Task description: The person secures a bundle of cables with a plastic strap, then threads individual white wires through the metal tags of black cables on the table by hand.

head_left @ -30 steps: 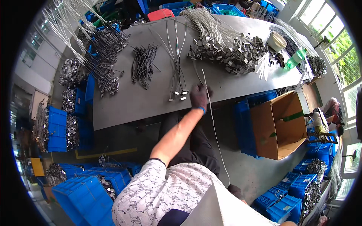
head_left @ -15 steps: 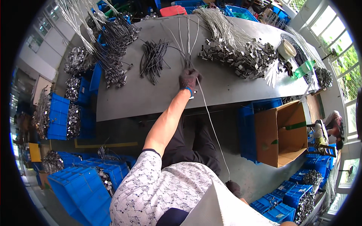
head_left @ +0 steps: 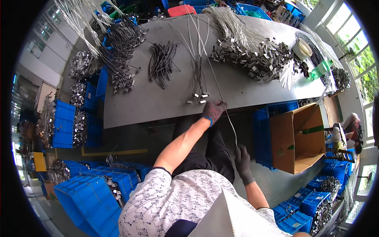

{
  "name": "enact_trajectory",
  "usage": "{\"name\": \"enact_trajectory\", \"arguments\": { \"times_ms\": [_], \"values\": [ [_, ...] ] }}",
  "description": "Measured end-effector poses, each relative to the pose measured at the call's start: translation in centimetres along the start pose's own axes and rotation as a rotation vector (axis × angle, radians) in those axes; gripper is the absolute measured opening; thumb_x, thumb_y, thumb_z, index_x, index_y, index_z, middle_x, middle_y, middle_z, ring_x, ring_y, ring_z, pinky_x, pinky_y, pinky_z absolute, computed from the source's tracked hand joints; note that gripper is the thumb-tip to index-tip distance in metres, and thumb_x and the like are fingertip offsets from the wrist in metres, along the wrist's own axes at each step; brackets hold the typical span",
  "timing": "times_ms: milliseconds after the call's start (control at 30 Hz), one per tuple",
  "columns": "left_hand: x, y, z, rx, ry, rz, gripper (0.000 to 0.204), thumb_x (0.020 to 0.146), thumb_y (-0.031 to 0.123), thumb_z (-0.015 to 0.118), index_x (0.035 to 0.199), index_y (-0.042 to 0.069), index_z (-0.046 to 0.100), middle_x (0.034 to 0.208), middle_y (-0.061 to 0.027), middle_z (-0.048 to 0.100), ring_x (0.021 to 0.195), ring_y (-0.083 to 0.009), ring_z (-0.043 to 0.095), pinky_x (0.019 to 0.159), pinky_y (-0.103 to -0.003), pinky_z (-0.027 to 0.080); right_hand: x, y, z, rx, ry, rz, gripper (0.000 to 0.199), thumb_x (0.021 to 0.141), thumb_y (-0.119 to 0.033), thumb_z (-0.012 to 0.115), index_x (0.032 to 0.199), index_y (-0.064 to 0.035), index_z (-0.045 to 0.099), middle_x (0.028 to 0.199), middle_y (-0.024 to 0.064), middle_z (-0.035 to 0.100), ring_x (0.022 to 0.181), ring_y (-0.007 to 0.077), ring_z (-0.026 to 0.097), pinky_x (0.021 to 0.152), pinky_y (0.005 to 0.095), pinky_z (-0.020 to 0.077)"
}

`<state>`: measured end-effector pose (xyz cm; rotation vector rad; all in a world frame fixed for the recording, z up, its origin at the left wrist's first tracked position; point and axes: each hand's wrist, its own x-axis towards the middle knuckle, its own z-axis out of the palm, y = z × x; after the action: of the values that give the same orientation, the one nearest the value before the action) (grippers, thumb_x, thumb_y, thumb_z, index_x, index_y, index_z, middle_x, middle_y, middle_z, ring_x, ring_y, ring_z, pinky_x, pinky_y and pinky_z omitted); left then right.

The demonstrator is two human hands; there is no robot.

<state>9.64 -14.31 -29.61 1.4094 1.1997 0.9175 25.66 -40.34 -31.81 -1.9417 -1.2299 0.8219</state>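
Note:
A thin grey cable [head_left: 232, 128] runs from the table over its front edge and down toward my body. My left hand [head_left: 214, 110], in a dark glove, is closed around it just past the table edge. Lower and further right, my gloved right hand [head_left: 243, 164] pinches the same cable near its lower visible end. On the tabletop [head_left: 138, 106] beyond my left hand lie several cables [head_left: 199, 67] with small metal blocks [head_left: 203, 95] at their near ends. Left of them is a loose bundle of short black tubes [head_left: 162, 63].
A big heap of cables with metal blocks [head_left: 256, 57] covers the table's right part, near a cream bowl [head_left: 302, 49] and a green bottle [head_left: 320, 69]. More cable bundles [head_left: 122, 51] hang at the left. An open cardboard box [head_left: 282, 142] and blue crates [head_left: 83, 205] stand around me.
My left hand has come nearer and right, off the cable ends, uncovering their metal blocks. My right hand has risen from low by my side toward the left hand, still on the cable.

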Motion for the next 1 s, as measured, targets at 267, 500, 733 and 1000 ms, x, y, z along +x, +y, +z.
{"name": "enact_trajectory", "arguments": {
  "times_ms": [267, 500, 733, 1000],
  "values": [
    [-2.1, 0.9, 0.1, 0.111, 0.090, 0.092, 0.029, 0.088, 0.032, 0.073, 0.089, 0.002, 0.073, 0.075, -0.0193, 0.068, 0.072, -0.0265, 0.068, 0.066, -0.038, 0.050, 17.7, -9.0, 9.9, 0.584, 0.219, -0.050, 0.035, 0.105, -0.025, 0.044, 0.104, 0.0055, 0.062, 0.091, 0.0189, 0.066, 0.082, 0.0326, 0.059, 0.079, 0.0359, 0.0484],
    [6.4, -4.0, -4.9, 0.283, 0.047, -0.105, 0.027, 0.089, 0.027, 0.066, 0.093, 0.001, 0.073, 0.081, -0.0188, 0.071, 0.071, -0.0234, 0.068, 0.066, -0.037, 0.052, 24.0, -11.7, 14.1, 0.576, 0.008, -0.071, 0.037, 0.105, -0.031, 0.046, 0.111, 0.0024, 0.059, 0.089, 0.0139, 0.066, 0.069, 0.0195, 0.060, 0.061, 0.0343, 0.0506],
    [10.6, -2.9, -13.0, 0.601, 0.329, -0.075, 0.038, 0.089, 0.039, 0.064, 0.102, 0.004, 0.065, 0.094, -0.0190, 0.070, 0.089, -0.0394, 0.068, 0.076, -0.049, 0.053, 36.4, -17.0, 9.2, 0.445, 0.043, 0.142, 0.049, 0.098, -0.032, 0.059, 0.139, -0.0090, 0.044, 0.092, 0.0124, 0.066, 0.058, 0.0210, 0.062, 0.049, 0.0363, 0.0511],
    [12.2, -7.9, -22.8, 1.037, 0.620, -0.376, 0.047, 0.087, 0.042, 0.069, 0.108, 0.002, 0.058, 0.105, -0.0230, 0.065, 0.097, -0.0422, 0.067, 0.079, -0.052, 0.055, 51.5, -17.2, 13.2, 0.871, -0.111, 0.379, 0.048, 0.089, -0.039, 0.071, 0.126, -0.0108, 0.058, 0.096, 0.0103, 0.068, 0.075, 0.0263, 0.069, 0.058, 0.0438, 0.0568]
  ]
}}
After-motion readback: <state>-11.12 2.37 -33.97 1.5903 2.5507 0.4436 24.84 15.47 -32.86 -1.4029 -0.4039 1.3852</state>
